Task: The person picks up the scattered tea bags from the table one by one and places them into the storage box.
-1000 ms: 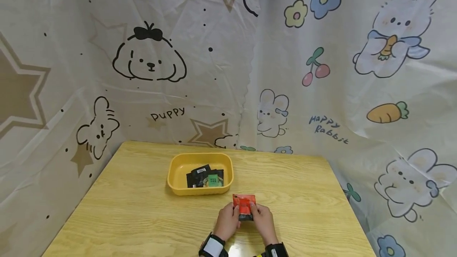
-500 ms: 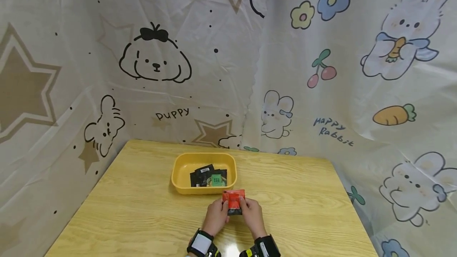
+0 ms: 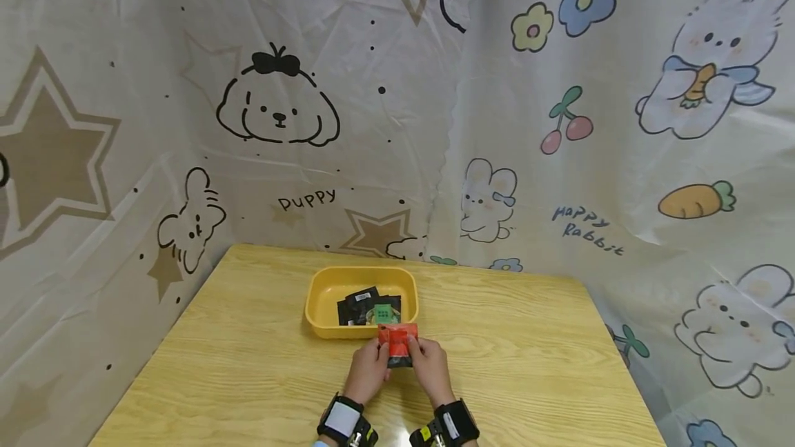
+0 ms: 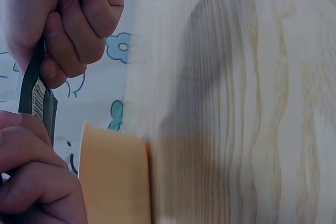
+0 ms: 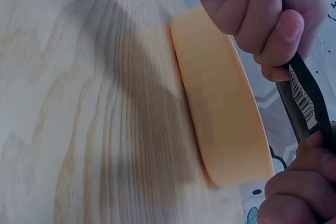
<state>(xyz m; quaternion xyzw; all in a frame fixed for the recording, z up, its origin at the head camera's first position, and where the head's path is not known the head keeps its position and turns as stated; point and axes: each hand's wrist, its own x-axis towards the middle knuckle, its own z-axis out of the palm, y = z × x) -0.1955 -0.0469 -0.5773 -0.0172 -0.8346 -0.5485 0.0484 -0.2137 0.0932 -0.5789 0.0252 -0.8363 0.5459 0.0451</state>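
A small red-and-black packet [image 3: 398, 342] is held up between both hands, its red face showing in the head view. My left hand [image 3: 366, 368] grips its left edge with the thumb on top, and my right hand [image 3: 431, 367] grips the right edge likewise. The wrist views show the packet's dark underside with a white barcode label [image 5: 303, 97], fingers curled beneath it. Just beyond the hands stands a yellow basket [image 3: 319, 326], whose front rim the packet overlaps in the head view. Several black packets [image 3: 362, 299], one with a green patch [image 3: 383, 314], lie inside the basket.
A light wood-grain table [image 3: 515, 364] carries the basket near its back edge. Printed cloth [image 3: 373, 123] with cartoon animals hangs behind the table and along its sides. Both wrists wear black straps [image 3: 456, 422] with devices.
Both hands and the red-and-black packet have moved left and slightly forward, up to the basket's front rim. The head view has shifted slightly left. The grip on the packet looks the same.
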